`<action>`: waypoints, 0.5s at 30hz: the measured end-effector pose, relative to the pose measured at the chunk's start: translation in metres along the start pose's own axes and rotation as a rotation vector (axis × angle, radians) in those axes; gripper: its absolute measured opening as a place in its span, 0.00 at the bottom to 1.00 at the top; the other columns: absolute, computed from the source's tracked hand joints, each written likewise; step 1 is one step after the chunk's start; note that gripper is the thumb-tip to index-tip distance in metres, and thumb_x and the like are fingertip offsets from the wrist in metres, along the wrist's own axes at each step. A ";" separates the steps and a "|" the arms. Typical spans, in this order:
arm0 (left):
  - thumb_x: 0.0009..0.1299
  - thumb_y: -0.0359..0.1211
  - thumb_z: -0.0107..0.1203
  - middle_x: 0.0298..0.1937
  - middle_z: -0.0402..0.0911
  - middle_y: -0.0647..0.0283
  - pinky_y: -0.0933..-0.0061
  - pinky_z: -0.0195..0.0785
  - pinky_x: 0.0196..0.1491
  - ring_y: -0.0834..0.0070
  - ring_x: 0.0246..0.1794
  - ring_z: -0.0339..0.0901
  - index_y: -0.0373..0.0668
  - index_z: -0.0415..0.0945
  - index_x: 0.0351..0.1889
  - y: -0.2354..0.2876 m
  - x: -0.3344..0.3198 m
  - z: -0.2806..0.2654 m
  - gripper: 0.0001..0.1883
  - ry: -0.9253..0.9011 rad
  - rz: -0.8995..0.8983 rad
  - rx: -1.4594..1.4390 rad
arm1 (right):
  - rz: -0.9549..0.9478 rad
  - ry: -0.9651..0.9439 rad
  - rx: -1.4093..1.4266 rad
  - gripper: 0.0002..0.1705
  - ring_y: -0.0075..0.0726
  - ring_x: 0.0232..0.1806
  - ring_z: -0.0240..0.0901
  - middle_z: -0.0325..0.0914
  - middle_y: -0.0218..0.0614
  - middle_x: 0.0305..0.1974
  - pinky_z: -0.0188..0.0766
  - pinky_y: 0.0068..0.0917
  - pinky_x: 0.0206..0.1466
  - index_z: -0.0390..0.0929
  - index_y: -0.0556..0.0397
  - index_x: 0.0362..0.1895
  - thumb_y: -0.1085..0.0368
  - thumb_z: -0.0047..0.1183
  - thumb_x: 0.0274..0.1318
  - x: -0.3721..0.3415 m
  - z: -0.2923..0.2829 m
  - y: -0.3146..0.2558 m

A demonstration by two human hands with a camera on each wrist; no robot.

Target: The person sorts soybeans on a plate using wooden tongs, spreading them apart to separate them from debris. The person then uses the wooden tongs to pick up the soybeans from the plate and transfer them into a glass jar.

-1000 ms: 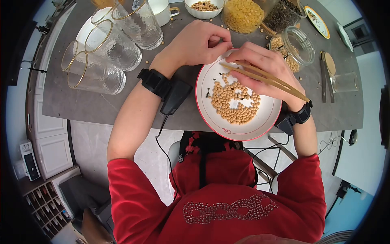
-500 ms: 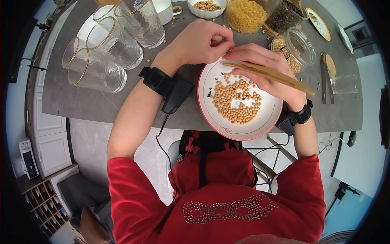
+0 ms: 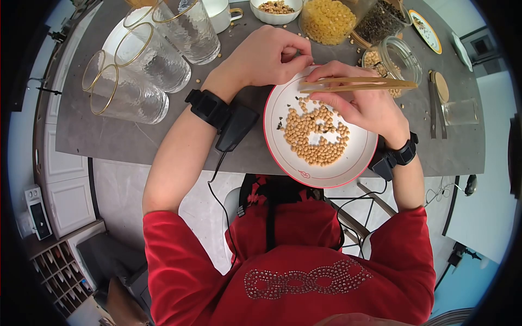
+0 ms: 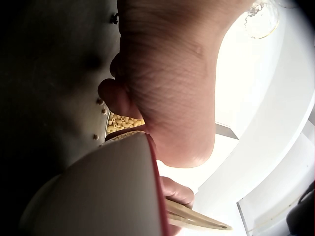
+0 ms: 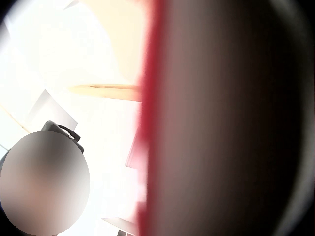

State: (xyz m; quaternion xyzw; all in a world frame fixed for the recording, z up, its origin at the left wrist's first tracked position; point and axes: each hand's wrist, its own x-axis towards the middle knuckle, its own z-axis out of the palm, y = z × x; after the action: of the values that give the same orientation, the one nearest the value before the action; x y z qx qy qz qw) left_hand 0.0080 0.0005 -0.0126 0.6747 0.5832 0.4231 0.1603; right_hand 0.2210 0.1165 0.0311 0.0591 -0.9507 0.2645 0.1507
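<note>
A white plate (image 3: 354,155) with a red rim stands at the table's front edge, bearing soybeans (image 3: 306,140) and several dark flakes. My right hand (image 3: 370,103) holds wooden tongs (image 3: 375,84) over its far part, the tips near the upper beans and the joined end pointing right. My left hand (image 3: 272,54) lies at the far left rim with its fingers curled; I cannot tell whether they grip the plate. In the left wrist view, the left hand (image 4: 172,98) overlaps the plate's rim. The plate's blurred side (image 5: 221,118) fills much of the right wrist view, hiding the right fingers.
Tall gold-rimmed glasses (image 3: 136,92) lie at left. Behind stand a white cup (image 3: 218,16), a bowl (image 3: 277,16), and jars of short pasta (image 3: 329,22) and dark leaves (image 3: 380,24). A soybean jar (image 3: 399,62) is at right. Loose beans dot the grey table (image 3: 228,157).
The right hand has turned the tongs from a slant to nearly level, their joined end swinging upward. The tips stay by the upper part of the plate. The left hand has hardly moved.
</note>
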 end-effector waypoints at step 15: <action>0.72 0.29 0.60 0.16 0.65 0.74 0.77 0.48 0.23 0.88 0.18 0.55 0.37 0.81 0.33 0.001 0.000 0.000 0.06 0.015 0.007 -0.031 | -0.036 0.012 0.013 0.11 0.46 0.36 0.80 0.83 0.31 0.40 0.75 0.38 0.39 0.83 0.50 0.42 0.59 0.66 0.60 -0.001 0.003 0.003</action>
State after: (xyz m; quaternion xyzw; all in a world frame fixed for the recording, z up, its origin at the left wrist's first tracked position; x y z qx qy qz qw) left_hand 0.0090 0.0006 -0.0120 0.6711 0.5752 0.4377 0.1648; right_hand 0.2209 0.1182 0.0268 0.0754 -0.9468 0.2682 0.1609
